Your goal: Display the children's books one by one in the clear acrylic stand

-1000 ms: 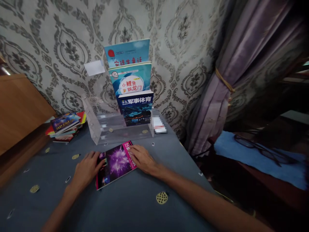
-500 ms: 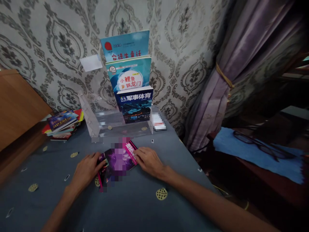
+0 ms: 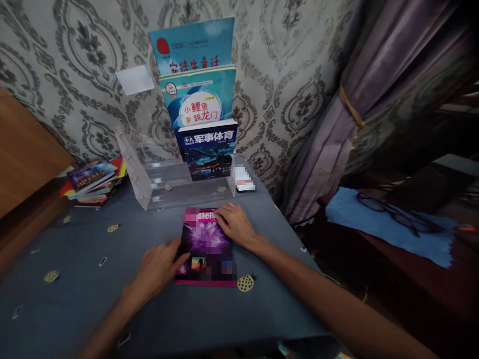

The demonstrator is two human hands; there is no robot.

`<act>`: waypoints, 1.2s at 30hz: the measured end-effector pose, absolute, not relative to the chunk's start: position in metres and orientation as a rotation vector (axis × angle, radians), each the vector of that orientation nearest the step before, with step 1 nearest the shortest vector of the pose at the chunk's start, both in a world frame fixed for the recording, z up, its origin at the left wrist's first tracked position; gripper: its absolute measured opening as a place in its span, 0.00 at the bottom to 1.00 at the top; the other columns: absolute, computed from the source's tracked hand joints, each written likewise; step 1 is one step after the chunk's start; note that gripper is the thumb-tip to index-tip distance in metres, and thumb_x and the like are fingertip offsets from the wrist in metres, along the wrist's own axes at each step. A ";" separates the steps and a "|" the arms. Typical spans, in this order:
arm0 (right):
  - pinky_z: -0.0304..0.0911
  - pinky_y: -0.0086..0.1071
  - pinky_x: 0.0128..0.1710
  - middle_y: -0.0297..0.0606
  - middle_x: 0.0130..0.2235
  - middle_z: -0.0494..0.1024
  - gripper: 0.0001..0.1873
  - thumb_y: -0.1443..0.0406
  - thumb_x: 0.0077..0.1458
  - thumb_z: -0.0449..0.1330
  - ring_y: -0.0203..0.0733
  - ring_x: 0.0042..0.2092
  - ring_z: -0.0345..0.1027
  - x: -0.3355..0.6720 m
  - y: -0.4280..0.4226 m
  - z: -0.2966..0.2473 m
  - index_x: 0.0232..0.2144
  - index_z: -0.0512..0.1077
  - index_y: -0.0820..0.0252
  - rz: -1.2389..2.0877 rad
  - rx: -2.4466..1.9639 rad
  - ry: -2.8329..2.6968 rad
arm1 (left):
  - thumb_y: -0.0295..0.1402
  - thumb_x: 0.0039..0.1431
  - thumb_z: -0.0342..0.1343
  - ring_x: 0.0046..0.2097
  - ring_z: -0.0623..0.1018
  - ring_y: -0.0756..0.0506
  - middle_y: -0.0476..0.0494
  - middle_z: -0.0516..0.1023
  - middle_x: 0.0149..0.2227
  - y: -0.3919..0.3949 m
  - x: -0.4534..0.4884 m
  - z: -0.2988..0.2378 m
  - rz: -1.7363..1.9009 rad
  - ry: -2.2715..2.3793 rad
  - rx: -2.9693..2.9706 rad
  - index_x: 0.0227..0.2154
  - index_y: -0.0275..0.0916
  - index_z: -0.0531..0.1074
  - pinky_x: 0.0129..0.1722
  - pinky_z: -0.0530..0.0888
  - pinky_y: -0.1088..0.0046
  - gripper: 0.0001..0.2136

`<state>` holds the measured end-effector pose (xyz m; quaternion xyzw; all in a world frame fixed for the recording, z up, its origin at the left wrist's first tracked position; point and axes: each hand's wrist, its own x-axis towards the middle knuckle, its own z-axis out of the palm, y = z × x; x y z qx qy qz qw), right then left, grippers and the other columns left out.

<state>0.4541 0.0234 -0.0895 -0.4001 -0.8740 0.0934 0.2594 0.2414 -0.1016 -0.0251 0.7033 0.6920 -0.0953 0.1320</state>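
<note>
A purple-covered book (image 3: 207, 248) lies flat on the dark blue tablecloth (image 3: 75, 279), square to me. My left hand (image 3: 159, 269) rests at its lower left edge, fingers curled against the cover. My right hand (image 3: 236, 225) lies on its upper right corner, fingers spread flat on the cover. Just behind the book stands a clear acrylic rack (image 3: 149, 174) holding three upright books: a dark blue one (image 3: 208, 148) in front, a teal one (image 3: 198, 102) behind it and a light blue one (image 3: 192, 45) at the back.
A stack of colourful books (image 3: 93, 180) lies at the back left beside a wooden panel (image 3: 22, 149). Patterned wallpaper backs the table. A purple curtain (image 3: 355, 99) hangs to the right, with a blue cloth and glasses (image 3: 396, 217) on a dark surface beyond the table edge.
The purple book has been turned from slanted to straight and slid a little right. My left hand moved down to its lower left edge; my right hand stayed on its upper right corner.
</note>
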 end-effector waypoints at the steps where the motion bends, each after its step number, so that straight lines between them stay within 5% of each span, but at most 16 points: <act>1: 0.57 0.38 0.43 0.41 0.40 0.80 0.09 0.68 0.66 0.55 0.46 0.43 0.67 0.454 0.024 -0.090 0.39 0.76 0.61 0.262 -1.081 -2.365 | 0.43 0.70 0.43 0.41 0.81 0.38 0.40 0.81 0.38 -0.099 0.242 -0.024 -0.257 2.019 2.078 0.46 0.40 0.70 0.34 0.68 0.68 0.15; 9: 0.57 0.40 0.45 0.44 0.42 0.79 0.11 0.68 0.66 0.53 0.49 0.46 0.66 0.457 0.016 -0.090 0.39 0.76 0.60 0.214 -1.209 -2.327 | 0.37 0.68 0.46 0.51 0.74 0.38 0.37 0.76 0.49 -0.057 0.234 -0.038 0.010 2.034 2.309 0.50 0.39 0.69 0.44 0.71 0.64 0.13; 36: 0.65 0.36 0.48 0.43 0.40 0.79 0.10 0.71 0.62 0.54 0.45 0.45 0.71 0.469 0.035 -0.104 0.39 0.75 0.60 0.427 -1.083 -2.184 | 0.32 0.70 0.42 0.48 0.71 0.40 0.38 0.74 0.45 -0.032 0.234 -0.062 0.228 2.041 2.498 0.44 0.39 0.74 0.49 0.69 0.64 0.14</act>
